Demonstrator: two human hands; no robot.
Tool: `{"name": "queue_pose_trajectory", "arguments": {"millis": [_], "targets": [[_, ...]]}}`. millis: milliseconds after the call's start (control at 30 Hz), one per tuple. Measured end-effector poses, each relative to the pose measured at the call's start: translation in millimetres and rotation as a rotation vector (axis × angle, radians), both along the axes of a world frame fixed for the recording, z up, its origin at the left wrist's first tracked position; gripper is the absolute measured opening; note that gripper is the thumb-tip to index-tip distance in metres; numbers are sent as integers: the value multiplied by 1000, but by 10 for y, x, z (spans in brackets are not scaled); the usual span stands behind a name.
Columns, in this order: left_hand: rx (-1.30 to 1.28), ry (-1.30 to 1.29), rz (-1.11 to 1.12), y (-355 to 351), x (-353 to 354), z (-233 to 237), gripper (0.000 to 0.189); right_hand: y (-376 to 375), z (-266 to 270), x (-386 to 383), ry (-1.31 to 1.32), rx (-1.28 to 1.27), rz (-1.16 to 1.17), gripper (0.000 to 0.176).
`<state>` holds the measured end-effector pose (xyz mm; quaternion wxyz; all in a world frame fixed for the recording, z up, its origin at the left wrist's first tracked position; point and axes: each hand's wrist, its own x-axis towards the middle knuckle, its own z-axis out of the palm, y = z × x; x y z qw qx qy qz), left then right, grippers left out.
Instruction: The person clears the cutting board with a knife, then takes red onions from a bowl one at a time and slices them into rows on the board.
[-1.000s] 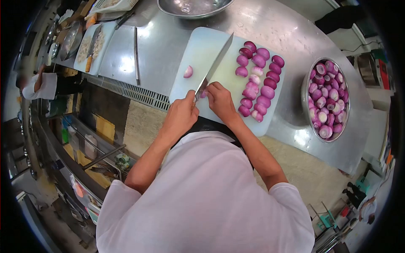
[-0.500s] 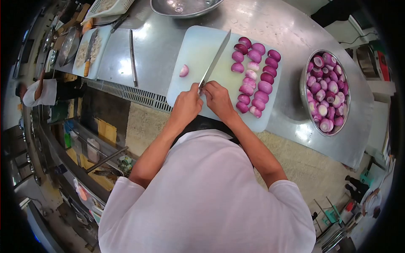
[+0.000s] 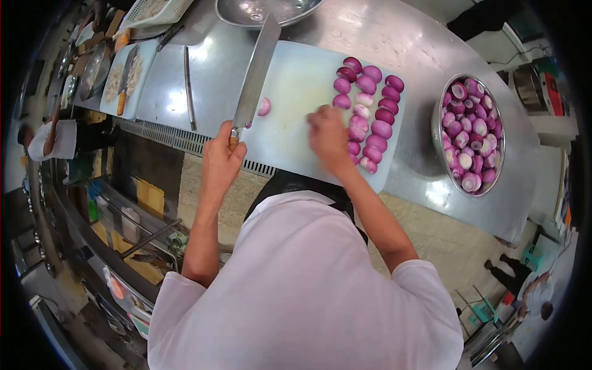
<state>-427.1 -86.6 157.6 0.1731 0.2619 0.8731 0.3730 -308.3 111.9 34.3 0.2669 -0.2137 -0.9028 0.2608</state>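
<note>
My left hand (image 3: 223,155) is wrapped round the wooden handle of a knife (image 3: 256,71), whose broad blade points away from me over the left edge of the white cutting board (image 3: 290,80). Beside the blade lies one onion piece (image 3: 264,106). My right hand (image 3: 328,134) hovers over the board, blurred, with fingers bent; whether it holds anything is not visible. Just right of it, halved purple onions (image 3: 382,129) lie in three rows.
An oval metal bowl (image 3: 501,148) of peeled onions stands at the right. Another metal bowl (image 3: 268,24) is at the back. A metal rod (image 3: 189,89) and a second board (image 3: 145,74) with a knife lie left. Other people are at both sides.
My left hand has moved left with the knife, away from my right hand. My right hand has shifted right, towards the onion rows. The two hands were together before.
</note>
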Motion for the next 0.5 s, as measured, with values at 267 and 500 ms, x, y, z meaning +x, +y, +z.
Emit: {"name": "queue_pose_trajectory", "arguments": {"millis": [267,500], "targets": [[6,-8,108,-245,-151,-124,26,-101,379,-380,21,-95,162,32],[75,-42,85,-244,-151,-133,29,-248,97,-877,111,-203,330,34]]}}
